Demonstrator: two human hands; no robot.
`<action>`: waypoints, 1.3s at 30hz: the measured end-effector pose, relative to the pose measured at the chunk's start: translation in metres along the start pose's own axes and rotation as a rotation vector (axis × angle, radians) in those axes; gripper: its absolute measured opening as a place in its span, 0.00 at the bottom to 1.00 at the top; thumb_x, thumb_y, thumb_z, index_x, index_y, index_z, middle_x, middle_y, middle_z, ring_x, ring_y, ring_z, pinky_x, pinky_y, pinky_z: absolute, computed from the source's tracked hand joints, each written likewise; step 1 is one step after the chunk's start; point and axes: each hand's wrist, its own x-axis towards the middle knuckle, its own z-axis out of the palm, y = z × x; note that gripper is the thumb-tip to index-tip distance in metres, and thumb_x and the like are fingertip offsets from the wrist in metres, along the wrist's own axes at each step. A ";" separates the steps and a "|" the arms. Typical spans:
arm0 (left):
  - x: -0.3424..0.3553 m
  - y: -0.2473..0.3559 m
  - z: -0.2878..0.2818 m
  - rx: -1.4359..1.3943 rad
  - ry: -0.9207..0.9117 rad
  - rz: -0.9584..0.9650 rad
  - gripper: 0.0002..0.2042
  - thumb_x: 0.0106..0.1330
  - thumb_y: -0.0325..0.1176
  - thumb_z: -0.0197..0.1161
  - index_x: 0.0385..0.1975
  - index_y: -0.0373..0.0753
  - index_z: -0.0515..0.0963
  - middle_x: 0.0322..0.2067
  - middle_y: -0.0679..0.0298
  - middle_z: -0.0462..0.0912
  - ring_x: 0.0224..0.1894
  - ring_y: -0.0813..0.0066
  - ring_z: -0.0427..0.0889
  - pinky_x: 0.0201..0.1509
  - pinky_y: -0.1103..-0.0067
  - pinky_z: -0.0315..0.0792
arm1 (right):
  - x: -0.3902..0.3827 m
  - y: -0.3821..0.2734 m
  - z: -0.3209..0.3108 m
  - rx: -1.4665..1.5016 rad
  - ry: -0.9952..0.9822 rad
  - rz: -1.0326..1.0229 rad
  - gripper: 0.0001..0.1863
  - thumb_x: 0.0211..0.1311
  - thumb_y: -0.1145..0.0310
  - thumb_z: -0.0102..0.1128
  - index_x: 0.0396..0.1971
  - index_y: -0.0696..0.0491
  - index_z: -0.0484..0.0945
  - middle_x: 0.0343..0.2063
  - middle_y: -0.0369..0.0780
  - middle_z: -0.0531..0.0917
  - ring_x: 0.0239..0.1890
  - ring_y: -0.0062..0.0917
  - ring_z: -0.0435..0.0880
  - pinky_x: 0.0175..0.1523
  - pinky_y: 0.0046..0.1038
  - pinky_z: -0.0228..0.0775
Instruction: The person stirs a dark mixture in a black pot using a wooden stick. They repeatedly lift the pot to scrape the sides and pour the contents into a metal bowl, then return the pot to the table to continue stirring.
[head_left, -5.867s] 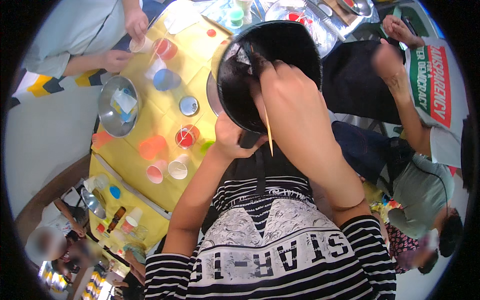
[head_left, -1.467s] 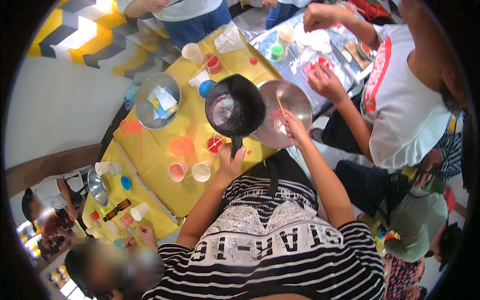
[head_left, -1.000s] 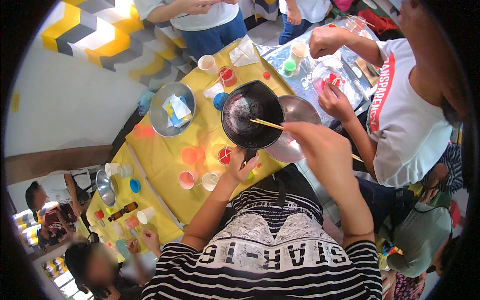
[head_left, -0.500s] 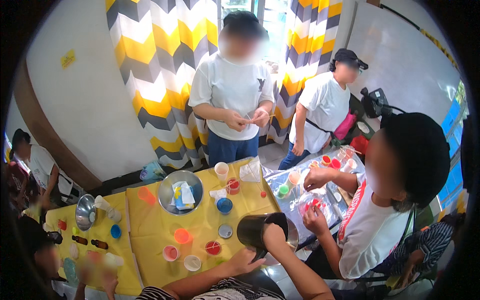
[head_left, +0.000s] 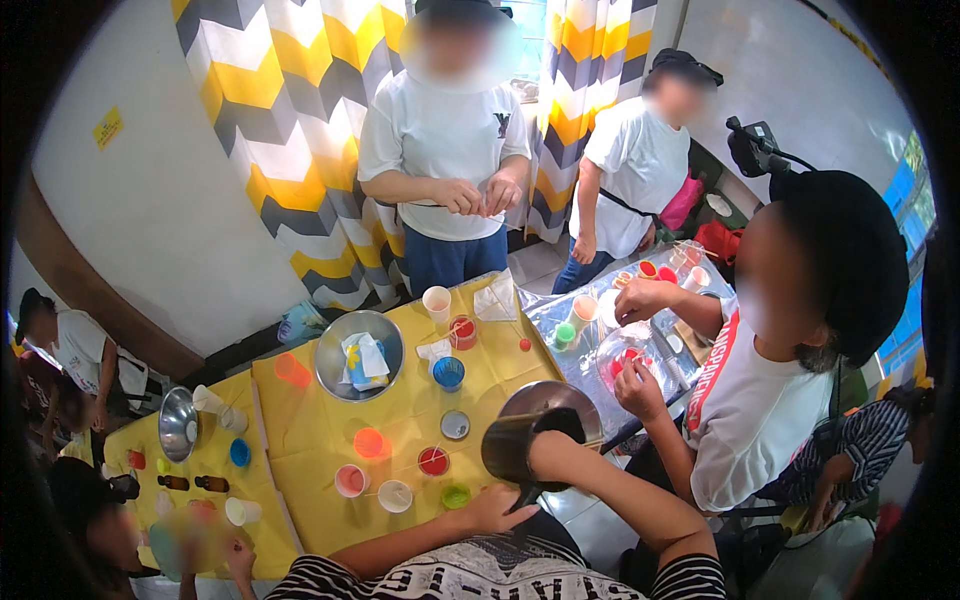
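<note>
A deep black pot tilts over the near right edge of the yellow-covered table. My left hand is closed round its handle. Into the pot's mouth reaches my right hand, its fingers hidden by the wall. Behind the pot, a wide metal bowl is partly covered by it. Left of the pot stand a red-filled cup with a stick across it, a green cup, a white cup and a small round metal lid.
Another metal bowl holds folded packets. Orange, blue and white cups stand about the yellow cloth. A co-worker at the right works over a foil-covered table; another person stands across, holding a thin stick. More people are at the far left.
The view has tipped downward, so the table sits higher in the picture. A green cup now shows beside my left forearm. My hands stay at the pot.
</note>
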 end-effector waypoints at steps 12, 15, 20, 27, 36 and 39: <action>-0.025 0.041 0.012 -0.250 -0.148 -0.320 0.20 0.62 0.43 0.51 0.17 0.31 0.70 0.14 0.51 0.71 0.17 0.60 0.71 0.24 0.70 0.64 | -0.011 -0.023 0.107 -0.105 -0.105 0.671 0.06 0.46 0.69 0.55 0.20 0.51 0.82 0.22 0.43 0.82 0.24 0.29 0.82 0.26 0.29 0.72; -0.033 0.039 0.018 -0.233 -0.240 -0.309 0.18 0.61 0.42 0.52 0.18 0.31 0.71 0.14 0.51 0.71 0.16 0.58 0.71 0.23 0.69 0.64 | -0.010 -0.038 0.097 0.129 -0.033 0.725 0.06 0.45 0.70 0.55 0.20 0.52 0.81 0.22 0.44 0.81 0.25 0.32 0.82 0.28 0.30 0.73; -0.039 0.032 0.024 -0.249 -0.371 -0.204 0.16 0.62 0.41 0.52 0.21 0.32 0.71 0.15 0.50 0.71 0.19 0.52 0.72 0.25 0.68 0.66 | -0.030 -0.055 0.096 0.269 0.183 0.454 0.07 0.40 0.70 0.54 0.16 0.56 0.79 0.18 0.47 0.79 0.22 0.38 0.80 0.28 0.35 0.72; -0.030 0.043 0.022 -0.126 -0.558 -0.073 0.20 0.62 0.44 0.48 0.19 0.31 0.70 0.17 0.46 0.72 0.22 0.48 0.73 0.27 0.65 0.66 | -0.040 -0.043 0.095 0.111 0.016 -0.276 0.09 0.38 0.67 0.57 0.19 0.57 0.78 0.16 0.45 0.78 0.20 0.37 0.78 0.27 0.33 0.68; -0.047 0.037 0.022 -0.180 -0.493 -0.062 0.22 0.62 0.46 0.48 0.18 0.30 0.70 0.16 0.46 0.72 0.21 0.48 0.72 0.27 0.65 0.65 | -0.070 -0.059 0.074 -0.091 0.069 0.293 0.08 0.42 0.67 0.55 0.19 0.52 0.82 0.21 0.43 0.81 0.24 0.33 0.81 0.29 0.33 0.72; -0.053 0.036 0.022 -0.184 -0.428 -0.093 0.22 0.61 0.46 0.49 0.19 0.30 0.71 0.16 0.46 0.72 0.20 0.49 0.72 0.27 0.67 0.66 | -0.063 -0.068 0.094 -0.087 0.086 0.489 0.09 0.44 0.66 0.54 0.20 0.53 0.82 0.21 0.43 0.81 0.22 0.32 0.81 0.24 0.32 0.72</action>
